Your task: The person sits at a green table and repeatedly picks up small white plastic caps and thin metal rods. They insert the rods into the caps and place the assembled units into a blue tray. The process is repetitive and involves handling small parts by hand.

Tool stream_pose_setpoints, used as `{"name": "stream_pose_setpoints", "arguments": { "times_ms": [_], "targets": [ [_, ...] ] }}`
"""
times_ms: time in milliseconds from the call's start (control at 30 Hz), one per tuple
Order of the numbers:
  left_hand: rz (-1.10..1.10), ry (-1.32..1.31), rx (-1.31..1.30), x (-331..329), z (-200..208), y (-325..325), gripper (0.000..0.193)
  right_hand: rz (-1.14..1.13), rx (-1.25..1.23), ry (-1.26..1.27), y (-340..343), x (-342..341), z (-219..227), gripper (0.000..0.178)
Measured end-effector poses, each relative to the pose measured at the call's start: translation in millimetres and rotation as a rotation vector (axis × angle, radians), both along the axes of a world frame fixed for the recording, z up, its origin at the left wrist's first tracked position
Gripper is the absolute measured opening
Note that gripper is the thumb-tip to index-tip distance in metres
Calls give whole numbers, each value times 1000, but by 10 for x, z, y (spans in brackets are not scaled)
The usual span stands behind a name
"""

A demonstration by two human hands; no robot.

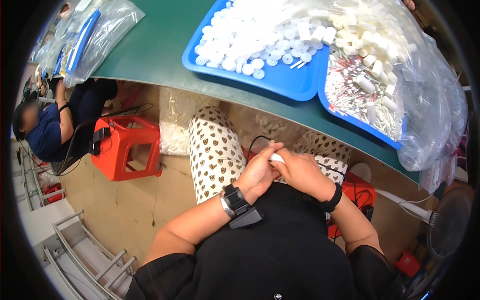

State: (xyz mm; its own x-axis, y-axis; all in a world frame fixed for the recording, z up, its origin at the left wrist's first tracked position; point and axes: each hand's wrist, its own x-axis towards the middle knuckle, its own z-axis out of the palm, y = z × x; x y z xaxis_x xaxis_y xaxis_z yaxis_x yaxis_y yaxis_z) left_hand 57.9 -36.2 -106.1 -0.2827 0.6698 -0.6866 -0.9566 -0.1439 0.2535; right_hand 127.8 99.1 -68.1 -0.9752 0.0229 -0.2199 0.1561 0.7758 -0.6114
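Both my hands meet in my lap, below the edge of the green table [150,50]. My left hand [258,172] and my right hand [299,170] close together around a small white plastic piece [276,158], whose end shows between the fingers. Each wrist wears a black band. My legs in heart-patterned trousers [215,150] are under the hands. On the table above, a blue tray [260,80] holds a heap of white round caps [250,35]. A second blue tray [350,115] to its right holds thin red-and-white parts.
White cylinders in a clear plastic bag [430,100] lie at the table's right. Clear bags [95,30] sit at the far left. An orange stool [127,147] stands on the floor, with a seated person [55,125] beyond it. A fan [447,220] is low right.
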Motion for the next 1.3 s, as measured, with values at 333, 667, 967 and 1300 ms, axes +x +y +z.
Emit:
{"name": "stream_pose_setpoints", "arguments": {
  "times_ms": [333, 667, 967, 1300],
  "targets": [
    [-131, 365, -122, -413, 150, -86, 34, -68, 204, -216, 398, 38, -422, 42],
    [-784, 1236, -335, -649, -593, -133, 39, 138, 209, -219, 286, 321, -1027, 39],
    [-1491, 1321, -97, -403, -971, -86, 41, 227, -95, -395, 23, 315, -945, 53],
    [-1758, 1609, -314, -732, -651, -679, 33, 37, 254, -330, 516, -51, -966, 54]
  ]
}}
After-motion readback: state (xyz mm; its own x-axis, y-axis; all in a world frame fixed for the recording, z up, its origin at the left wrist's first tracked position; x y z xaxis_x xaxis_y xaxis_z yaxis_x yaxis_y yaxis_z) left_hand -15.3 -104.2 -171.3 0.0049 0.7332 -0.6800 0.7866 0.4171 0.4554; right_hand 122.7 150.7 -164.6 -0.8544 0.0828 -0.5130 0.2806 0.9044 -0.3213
